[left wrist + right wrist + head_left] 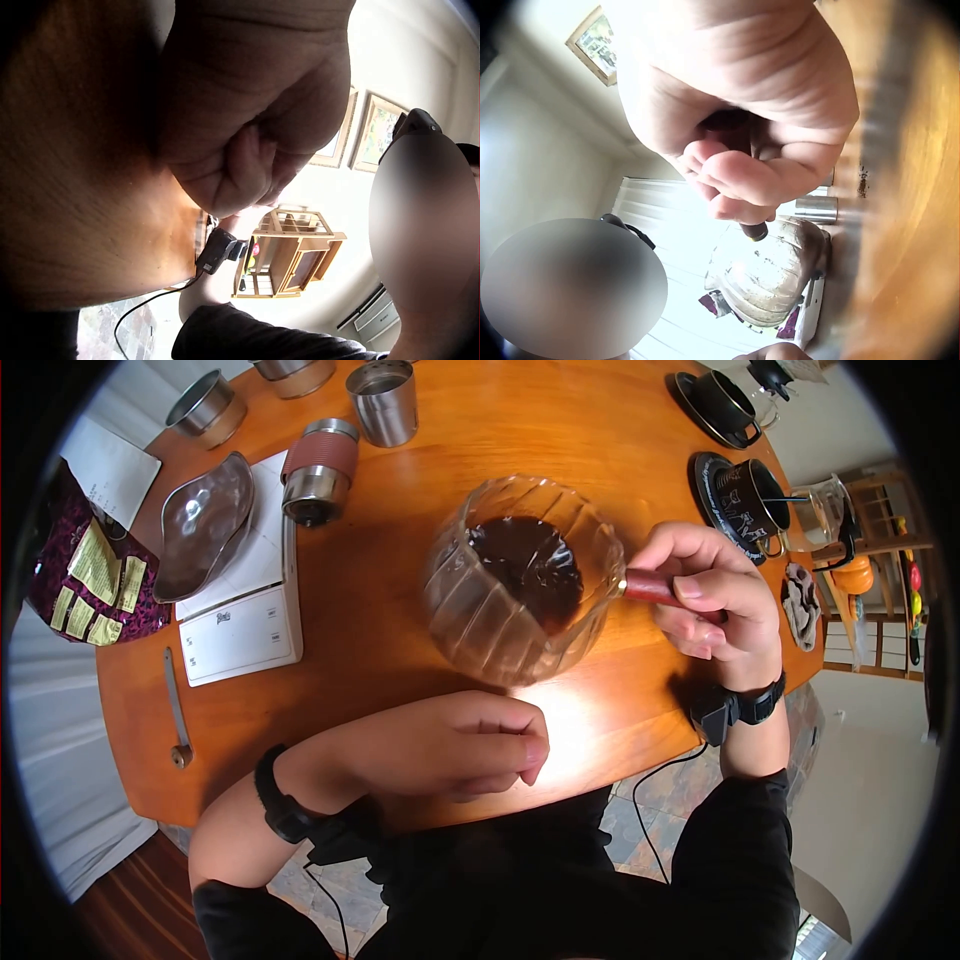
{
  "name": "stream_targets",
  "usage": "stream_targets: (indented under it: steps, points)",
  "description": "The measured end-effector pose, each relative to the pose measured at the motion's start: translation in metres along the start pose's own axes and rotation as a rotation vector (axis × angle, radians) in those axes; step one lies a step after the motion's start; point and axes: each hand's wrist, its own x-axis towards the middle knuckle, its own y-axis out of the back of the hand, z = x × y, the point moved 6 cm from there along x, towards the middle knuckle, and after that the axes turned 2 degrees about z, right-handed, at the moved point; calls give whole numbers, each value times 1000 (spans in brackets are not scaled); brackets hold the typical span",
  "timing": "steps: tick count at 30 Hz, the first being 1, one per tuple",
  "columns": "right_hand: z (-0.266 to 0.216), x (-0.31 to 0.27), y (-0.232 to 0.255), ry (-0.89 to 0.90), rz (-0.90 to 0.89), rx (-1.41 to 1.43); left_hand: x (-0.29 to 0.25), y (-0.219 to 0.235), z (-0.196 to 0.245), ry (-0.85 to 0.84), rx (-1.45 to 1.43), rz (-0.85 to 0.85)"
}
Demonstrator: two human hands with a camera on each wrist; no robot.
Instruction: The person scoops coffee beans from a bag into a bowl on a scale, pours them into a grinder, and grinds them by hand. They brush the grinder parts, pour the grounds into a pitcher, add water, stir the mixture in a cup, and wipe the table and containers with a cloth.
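My right hand [725, 595] grips the reddish wooden handle [652, 587] of a ribbed glass coffee server [455, 615]. Dark coffee [525, 565] shows inside the server, which leans with its mouth toward the head camera. In the right wrist view, fingers wrap the handle and the glass server [757, 262] appears beyond them, pale with glare. My left hand [470, 745] rests near the table's front edge, its fingers curled in and holding nothing. The left wrist view shows those fingers [244, 169] folded toward the palm.
To the left lie a white scale [240, 640], a brown curved dish [205, 520], a patterned bag [95, 575] and a measuring spoon [177, 705]. Behind stand a banded grinder [320, 470] and steel cups [385, 405]. Black cups [750, 505] on saucers and a cloth [800, 610] sit right.
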Motion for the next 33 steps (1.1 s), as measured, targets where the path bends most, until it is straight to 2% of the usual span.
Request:
stream_targets:
  steps: [2,7,12,22,26,28,33]
  points:
    - [2,-1,-2,-20,-20,-10,1,1,-2,1,-7,32]
    - [-4,-1,2,65,-4,-43,-1,0,1,-8,-7,14]
    - [0,1,-6,29,-103,-24,2,1,0,5,3,38]
    - [-2,3,1,103,2,-114,1,2,-1,-6,-28,22]
    - [-8,2,4,90,4,-117,-1,2,0,-3,-14,30]
    - [-4,1,0,20,-88,-45,-1,2,-1,-12,-24,28]
    - [-1,2,-8,8,-108,-40,0,1,0,-21,-36,30]
